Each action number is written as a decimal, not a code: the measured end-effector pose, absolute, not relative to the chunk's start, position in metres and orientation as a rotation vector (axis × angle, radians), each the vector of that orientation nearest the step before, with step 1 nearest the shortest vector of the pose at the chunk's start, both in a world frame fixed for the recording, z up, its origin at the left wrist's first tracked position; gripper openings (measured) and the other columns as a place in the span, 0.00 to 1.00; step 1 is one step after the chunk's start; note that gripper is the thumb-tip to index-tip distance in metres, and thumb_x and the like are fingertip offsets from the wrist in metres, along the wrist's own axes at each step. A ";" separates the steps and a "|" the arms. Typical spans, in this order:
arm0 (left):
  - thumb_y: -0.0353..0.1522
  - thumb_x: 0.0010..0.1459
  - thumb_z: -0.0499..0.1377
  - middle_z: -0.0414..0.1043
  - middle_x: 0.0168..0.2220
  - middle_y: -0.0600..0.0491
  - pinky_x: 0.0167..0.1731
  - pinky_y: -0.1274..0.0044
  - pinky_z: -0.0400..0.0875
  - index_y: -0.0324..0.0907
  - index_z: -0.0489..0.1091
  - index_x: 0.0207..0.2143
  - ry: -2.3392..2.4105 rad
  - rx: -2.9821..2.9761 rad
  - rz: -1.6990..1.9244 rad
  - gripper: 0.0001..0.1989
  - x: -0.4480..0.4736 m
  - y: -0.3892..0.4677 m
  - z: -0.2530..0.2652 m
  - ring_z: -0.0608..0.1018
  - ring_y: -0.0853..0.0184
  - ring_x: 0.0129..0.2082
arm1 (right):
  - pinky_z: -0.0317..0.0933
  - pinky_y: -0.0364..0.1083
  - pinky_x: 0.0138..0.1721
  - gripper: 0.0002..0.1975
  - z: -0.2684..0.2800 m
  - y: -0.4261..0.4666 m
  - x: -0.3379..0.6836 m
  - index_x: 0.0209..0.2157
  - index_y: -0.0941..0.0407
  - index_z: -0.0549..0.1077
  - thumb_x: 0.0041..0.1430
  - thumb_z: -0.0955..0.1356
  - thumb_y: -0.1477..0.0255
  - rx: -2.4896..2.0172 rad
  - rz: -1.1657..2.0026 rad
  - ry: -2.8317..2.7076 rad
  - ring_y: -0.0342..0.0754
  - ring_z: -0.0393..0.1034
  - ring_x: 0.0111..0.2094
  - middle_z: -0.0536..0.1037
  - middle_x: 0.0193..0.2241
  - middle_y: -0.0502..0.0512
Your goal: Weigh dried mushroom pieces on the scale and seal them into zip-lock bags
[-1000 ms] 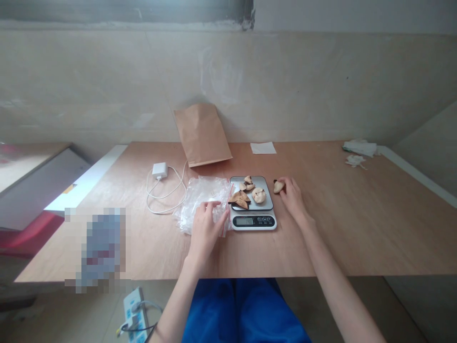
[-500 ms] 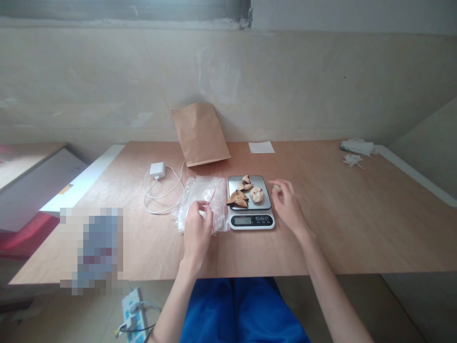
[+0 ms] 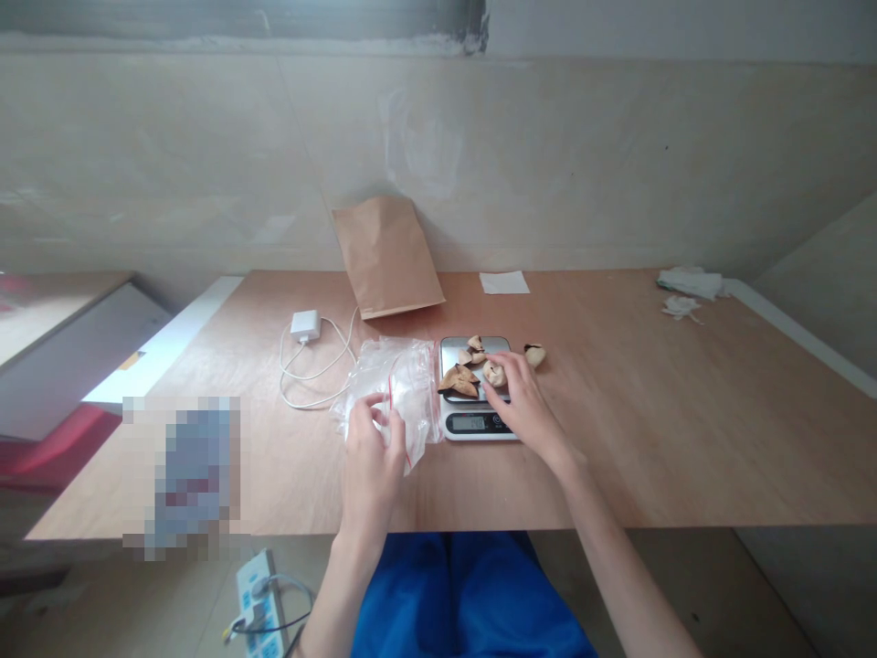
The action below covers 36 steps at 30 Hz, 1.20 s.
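My left hand [image 3: 374,452] is closed, thumb and fingers pinching a clear zip bag [image 3: 404,448] with a red seal line, over a pile of similar bags [image 3: 374,366]. Over the right side of a small digital kitchen scale [image 3: 456,435], my right hand [image 3: 524,402] has thumb and fingertips around a round, pale dried husk-like piece [image 3: 493,373] that still rests on the metal plate. Brown dried pieces [image 3: 459,380] and smaller ones [image 3: 474,352] share the plate. Another pale dried piece [image 3: 535,355] lies on the table just right of the scale. The display digits are too blurred to read surely.
A brown paper bag [image 3: 390,260] leans against the wall. A white charger [image 3: 305,325] with its looped cable lies left of the bags. White paper [image 3: 505,282] is at the back, crumpled tissues [image 3: 689,283] at the far right. A pixelated object [image 3: 195,475] sits front left.
My right hand has let go of the pale piece beside the scale and moved left onto the round piece on the plate. My left hand has drawn a bag slightly towards me.
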<state>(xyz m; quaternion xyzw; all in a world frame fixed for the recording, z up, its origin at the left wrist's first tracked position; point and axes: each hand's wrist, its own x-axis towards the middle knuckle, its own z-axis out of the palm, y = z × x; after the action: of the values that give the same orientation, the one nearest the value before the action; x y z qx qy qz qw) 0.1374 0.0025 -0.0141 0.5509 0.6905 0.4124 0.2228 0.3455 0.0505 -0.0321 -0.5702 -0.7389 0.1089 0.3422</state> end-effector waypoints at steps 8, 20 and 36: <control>0.36 0.57 0.49 0.67 0.32 0.51 0.25 0.74 0.63 0.41 0.63 0.41 1.989 1.607 0.957 0.12 0.142 0.007 -0.036 0.72 0.66 0.26 | 0.57 0.54 0.52 0.15 -0.039 0.053 0.348 0.46 0.56 0.64 0.56 0.61 0.74 -1.487 0.248 -1.865 0.52 0.62 0.50 0.66 0.45 0.60; 0.35 0.59 0.48 0.70 0.32 0.51 0.25 0.77 0.59 0.41 0.64 0.39 2.099 1.785 0.852 0.10 0.145 0.006 -0.049 0.74 0.64 0.30 | 0.60 0.55 0.44 0.14 -0.059 0.072 0.425 0.40 0.61 0.69 0.50 0.61 0.77 -1.936 -0.063 -1.530 0.58 0.65 0.42 0.69 0.38 0.66; 0.34 0.59 0.48 0.70 0.32 0.52 0.27 0.76 0.62 0.42 0.64 0.40 2.104 1.777 0.829 0.10 0.145 0.006 -0.051 0.75 0.64 0.32 | 0.42 0.66 0.54 0.12 -0.051 0.094 0.418 0.40 0.54 0.69 0.54 0.62 0.70 -1.875 -0.033 -1.906 0.56 0.67 0.45 0.75 0.41 0.58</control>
<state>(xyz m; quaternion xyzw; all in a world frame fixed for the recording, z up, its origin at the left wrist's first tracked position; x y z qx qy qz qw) 0.1454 0.0064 -0.0507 0.6125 0.7250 0.2857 0.1323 0.4181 0.0940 -0.0513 -0.6822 -0.6934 -0.0121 0.2316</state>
